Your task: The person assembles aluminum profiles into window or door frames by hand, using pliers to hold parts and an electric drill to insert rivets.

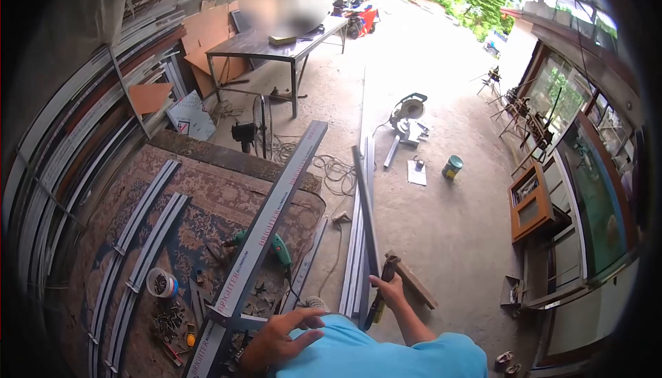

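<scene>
My right hand (390,291) is closed around a hammer (376,309) with a black and yellow handle, its head up above the fingers. A long dark metal bar (366,212) reaches away from beside that hand and overlaps the thumb in this view. My left hand (288,339), fingers apart, is close to the short crosspiece of an aluminium frame (265,221) wrapped in film marked "BRIGHTER ALUMINIUM". Under the frame's long piece, a green power drill (281,250) lies partly hidden. A wooden block (415,283) rests on the floor just beyond the hammer.
Aluminium strips (148,240) and a tub of screws (163,283) lie on the patterned carpet (227,185) at left. Ahead stand a fan (259,128), a metal table (227,48), a chop saw (409,117) and a green can (452,167). Cords cross the floor.
</scene>
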Demonstrator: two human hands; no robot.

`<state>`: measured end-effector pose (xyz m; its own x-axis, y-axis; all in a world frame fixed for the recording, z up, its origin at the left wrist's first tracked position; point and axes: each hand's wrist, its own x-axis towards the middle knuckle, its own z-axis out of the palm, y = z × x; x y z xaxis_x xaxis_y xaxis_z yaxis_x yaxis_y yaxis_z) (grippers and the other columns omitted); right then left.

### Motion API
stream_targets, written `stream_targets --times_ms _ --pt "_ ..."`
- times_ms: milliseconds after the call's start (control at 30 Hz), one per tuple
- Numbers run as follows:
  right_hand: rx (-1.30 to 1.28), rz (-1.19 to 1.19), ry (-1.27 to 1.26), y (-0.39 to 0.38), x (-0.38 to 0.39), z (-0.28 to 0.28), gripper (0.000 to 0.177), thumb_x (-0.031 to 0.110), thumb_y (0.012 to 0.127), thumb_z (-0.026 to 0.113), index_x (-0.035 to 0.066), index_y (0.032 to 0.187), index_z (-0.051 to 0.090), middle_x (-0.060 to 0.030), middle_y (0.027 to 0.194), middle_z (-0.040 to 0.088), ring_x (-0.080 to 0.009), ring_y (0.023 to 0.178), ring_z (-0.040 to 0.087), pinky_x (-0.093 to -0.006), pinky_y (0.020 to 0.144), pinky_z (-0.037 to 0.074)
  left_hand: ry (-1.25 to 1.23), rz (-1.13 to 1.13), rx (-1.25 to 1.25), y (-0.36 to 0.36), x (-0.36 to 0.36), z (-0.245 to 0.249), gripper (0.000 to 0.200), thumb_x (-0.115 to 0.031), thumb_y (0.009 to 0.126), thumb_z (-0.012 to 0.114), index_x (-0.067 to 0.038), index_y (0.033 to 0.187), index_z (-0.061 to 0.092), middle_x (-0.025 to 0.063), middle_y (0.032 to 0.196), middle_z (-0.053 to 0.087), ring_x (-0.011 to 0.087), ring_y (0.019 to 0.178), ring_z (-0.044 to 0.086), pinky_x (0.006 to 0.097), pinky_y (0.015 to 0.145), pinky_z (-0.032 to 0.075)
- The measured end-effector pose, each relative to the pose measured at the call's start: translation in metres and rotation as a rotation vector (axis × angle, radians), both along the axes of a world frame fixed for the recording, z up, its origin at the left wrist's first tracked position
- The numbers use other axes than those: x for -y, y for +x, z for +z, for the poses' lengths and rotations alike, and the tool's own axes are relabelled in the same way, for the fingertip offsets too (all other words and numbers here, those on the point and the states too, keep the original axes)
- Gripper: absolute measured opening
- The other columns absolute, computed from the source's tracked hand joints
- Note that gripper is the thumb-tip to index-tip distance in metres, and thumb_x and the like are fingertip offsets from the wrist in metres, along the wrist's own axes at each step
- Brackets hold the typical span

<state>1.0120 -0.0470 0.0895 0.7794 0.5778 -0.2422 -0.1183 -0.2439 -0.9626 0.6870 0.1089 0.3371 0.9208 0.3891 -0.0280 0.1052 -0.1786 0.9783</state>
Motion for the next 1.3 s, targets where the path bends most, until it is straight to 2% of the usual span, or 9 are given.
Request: stream_targets --times_ms 133,333,467,567,667,767,900,1033,1300 --pt "0.187 -0.147 0.094 -0.016 0.026 0.069 0.025 0.008 0.083 0.084 0.001 0.102 0.069 -0.0022 0.083 0.069 -0.0119 0.074 0.065 -0.0281 0.069 0.054 0.043 -0.079 0.073 0.029 0.004 -0.001 0.059 -0.027 0.098 0.073 -0.001 0.145 0.049 0.0219 0.129 0.066 0.0298 0.112 0.069 0.0389 0.091 0.058" --pt "0.107 0.38 0.615 -0.059 -0.019 0.201 0.039 0.006 0.072 0.091 0.007 0.083 0.053 -0.0092 0.099 0.066 -0.0188 0.097 0.065 -0.0326 0.078 0.051 0.246 0.27 0.401 0.057 0.008 0.042 0.102 -0.03 0.091 0.08 -0.002 0.161 0.011 0.0236 0.159 0.032 0.0349 0.142 0.044 0.0499 0.117 0.039" --pt "0.024 0.995 0.666 -0.111 -0.077 0.258 0.047 0.01 0.07 0.094 0.007 0.096 0.056 -0.0147 0.113 0.063 -0.0263 0.108 0.063 -0.0376 0.087 0.05 0.272 0.445 0.645 0.037 -0.011 0.07 0.087 -0.031 0.091 0.079 -0.002 0.152 0.024 0.0191 0.136 0.049 0.0304 0.127 0.054 0.0505 0.113 0.041" --pt "-0.104 1.115 0.848 -0.145 -0.123 0.265 0.045 0.013 0.079 0.09 0.007 0.107 0.055 -0.0151 0.126 0.051 -0.0248 0.11 0.06 -0.0361 0.087 0.05 0.107 0.64 0.77 -0.014 -0.001 0.105 0.055 -0.026 0.098 0.066 -0.004 0.14 0.037 0.0087 0.107 0.053 0.0201 0.102 0.058 0.0485 0.101 0.049" --pt "-0.561 1.117 0.809 -0.153 -0.143 0.256 0.038 0.015 0.091 0.078 0.005 0.113 0.05 -0.0092 0.111 0.05 -0.0166 0.095 0.057 -0.033 0.081 0.049 0.32 0.822 0.811 -0.091 -0.006 0.149 0.037 -0.024 0.103 0.054 -0.007 0.133 0.043 0.0058 0.101 0.052 0.0175 0.089 0.054 0.0424 0.087 0.05" --pt "-0.521 1.244 0.636 -0.147 -0.164 0.254 0.039 0.027 0.095 0.073 0.002 0.115 0.049 -0.0051 0.093 0.054 -0.0167 0.09 0.059 -0.0319 0.078 0.049 0.523 1.068 0.6 -0.117 -0.019 0.153 0.033 -0.022 0.102 0.054 -0.006 0.13 0.044 0.0057 0.101 0.051 0.0177 0.089 0.053 0.0417 0.083 0.048" --pt "-0.668 1.462 0.47 -0.142 -0.177 0.232 0.054 0.036 0.092 0.076 0.003 0.123 0.047 -0.0099 0.102 0.055 -0.0222 0.098 0.06 -0.0396 0.083 0.056 0.554 1.235 0.519 -0.082 -0.044 0.104 0.045 -0.011 0.09 0.067 0.006 0.126 0.046 0.0114 0.09 0.058 0.0181 0.073 0.061 0.0419 0.069 0.059" --pt "-0.827 1.473 0.304 -0.134 -0.181 0.223 0.07 0.045 0.097 0.071 -0.002 0.14 0.042 -0.0128 0.109 0.062 -0.0236 0.101 0.067 -0.04 0.089 0.056 0.454 1.242 0.481 -0.062 -0.048 0.08 0.043 -0.011 0.09 0.067 0.003 0.124 0.044 0.0095 0.095 0.055 0.017 0.078 0.059 0.0421 0.074 0.058" --pt "-0.858 1.645 0.095 -0.118 -0.21 0.24 0.061 0.044 0.105 0.057 -0.001 0.14 0.036 -0.0116 0.11 0.065 -0.0187 0.103 0.07 -0.0341 0.084 0.056 0.493 1.272 0.33 -0.042 -0.039 0.057 0.055 -0.008 0.089 0.068 -0.002 0.133 0.036 0.0089 0.103 0.052 0.0172 0.084 0.058 0.044 0.082 0.056"
